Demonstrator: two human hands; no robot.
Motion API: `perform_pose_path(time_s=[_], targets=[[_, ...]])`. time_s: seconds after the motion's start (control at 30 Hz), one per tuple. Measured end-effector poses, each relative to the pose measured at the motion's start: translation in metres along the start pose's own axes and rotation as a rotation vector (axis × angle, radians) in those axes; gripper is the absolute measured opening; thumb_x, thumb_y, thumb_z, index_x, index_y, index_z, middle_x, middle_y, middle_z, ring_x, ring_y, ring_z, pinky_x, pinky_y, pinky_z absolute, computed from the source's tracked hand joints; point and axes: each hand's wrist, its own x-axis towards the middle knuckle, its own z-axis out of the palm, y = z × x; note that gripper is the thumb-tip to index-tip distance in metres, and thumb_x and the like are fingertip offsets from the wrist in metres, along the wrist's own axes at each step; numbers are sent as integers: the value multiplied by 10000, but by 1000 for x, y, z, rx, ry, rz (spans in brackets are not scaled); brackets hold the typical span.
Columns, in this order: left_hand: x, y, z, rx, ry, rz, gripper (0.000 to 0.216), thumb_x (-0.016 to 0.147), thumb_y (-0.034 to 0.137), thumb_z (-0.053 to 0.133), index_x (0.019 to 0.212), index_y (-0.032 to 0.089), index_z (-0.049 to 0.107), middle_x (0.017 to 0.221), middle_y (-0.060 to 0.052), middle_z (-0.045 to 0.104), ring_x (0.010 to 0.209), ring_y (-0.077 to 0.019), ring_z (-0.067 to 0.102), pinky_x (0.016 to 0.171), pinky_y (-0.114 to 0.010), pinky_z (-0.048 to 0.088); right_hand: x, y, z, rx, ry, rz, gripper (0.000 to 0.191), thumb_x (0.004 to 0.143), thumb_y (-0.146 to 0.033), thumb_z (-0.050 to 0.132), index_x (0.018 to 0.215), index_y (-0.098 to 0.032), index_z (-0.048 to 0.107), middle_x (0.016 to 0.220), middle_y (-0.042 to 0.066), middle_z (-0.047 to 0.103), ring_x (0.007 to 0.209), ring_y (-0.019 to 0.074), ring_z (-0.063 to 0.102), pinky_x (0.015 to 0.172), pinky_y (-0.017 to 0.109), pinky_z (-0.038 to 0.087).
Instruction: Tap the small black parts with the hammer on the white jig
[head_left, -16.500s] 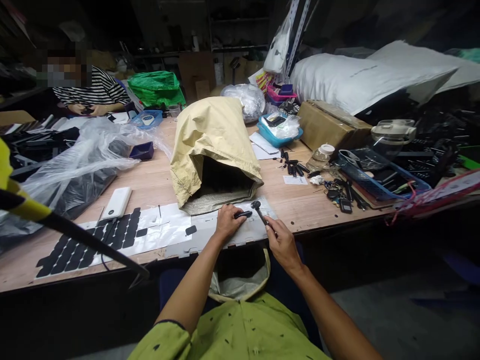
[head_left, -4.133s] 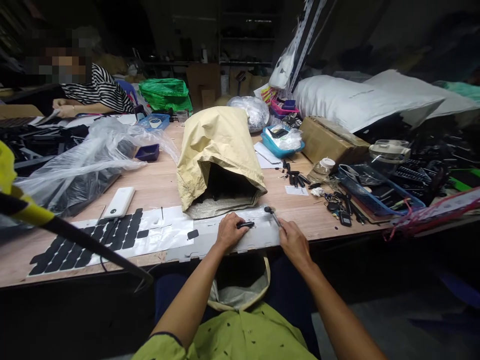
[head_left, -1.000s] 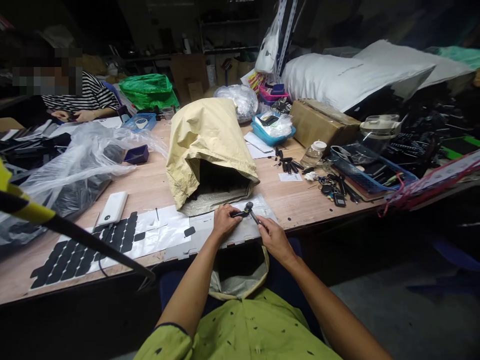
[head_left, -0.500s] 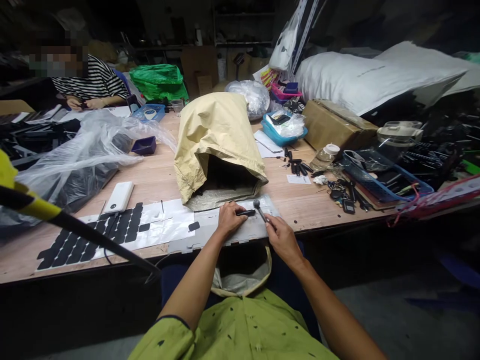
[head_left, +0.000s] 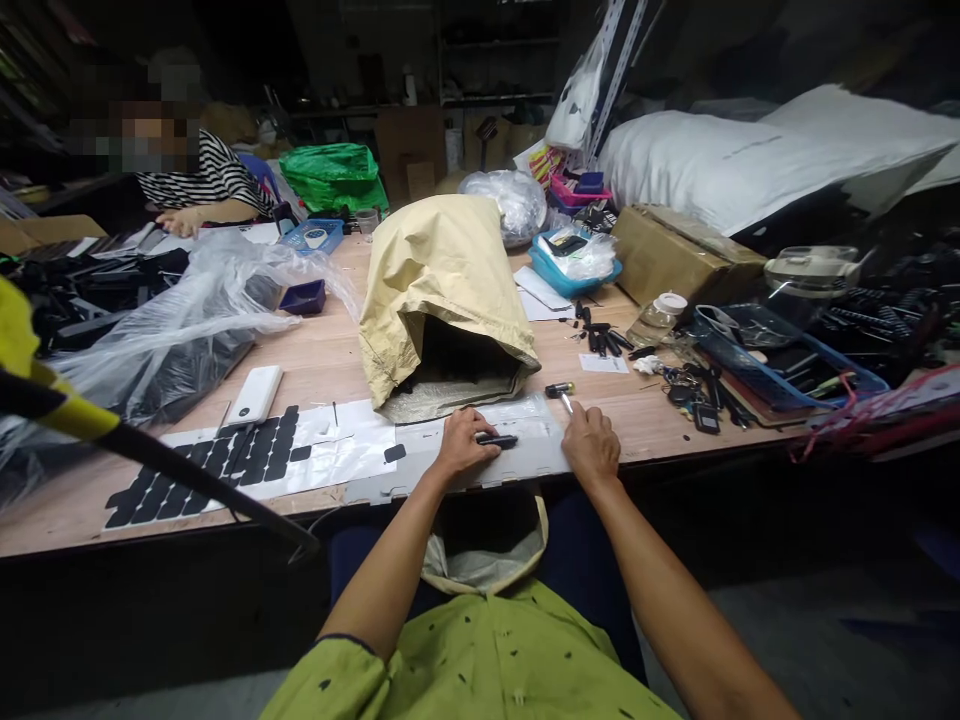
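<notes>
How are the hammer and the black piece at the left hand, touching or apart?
Apart. The head camera view shows grey board between the hammer in the right hand and the black piece at the left hand.

Green bag (head_left: 334,178); brown carton (head_left: 667,255) near white sack (head_left: 735,165).

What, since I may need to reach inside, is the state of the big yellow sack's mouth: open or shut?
Open: the yellow sack gapes at its near end, showing a dark hollow; its contents are unclear.

Black piece (head_left: 501,441) partly hidden by left hand (head_left: 463,442)
</notes>
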Motion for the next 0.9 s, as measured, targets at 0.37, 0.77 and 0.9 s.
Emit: perform_pose_path(time_s=[0.37,0.77,0.9], targets=[[-103,-13,19,148,-40,297,352,619,246,857,957,261,761,1494,-91,469,1355,-390,389,1107,-586,332,-1,-2,5,-35,58,5,337,928,-161,432,1185,-146,649,884,114,566,828,228,513,618,303,336],[36,-53,-84,529,297,-315,404,790,20,493,1021,234,745,1160,-105,647,1112,-296,583,880,-392,517,-2,-4,11,-17,79,-5,330,908,-164,437,1168,-145,639,889,115,556,823,229,500,624,311,344],[47,-58,-95,634,244,-325,381,799,30,482,1006,214,743,1246,-143,612,1138,-336,569,811,-406,513,-2,-6,11,1,71,-11,327,907,-177,448,1184,-147,619,897,113,554,832,227,495,633,307,343]])
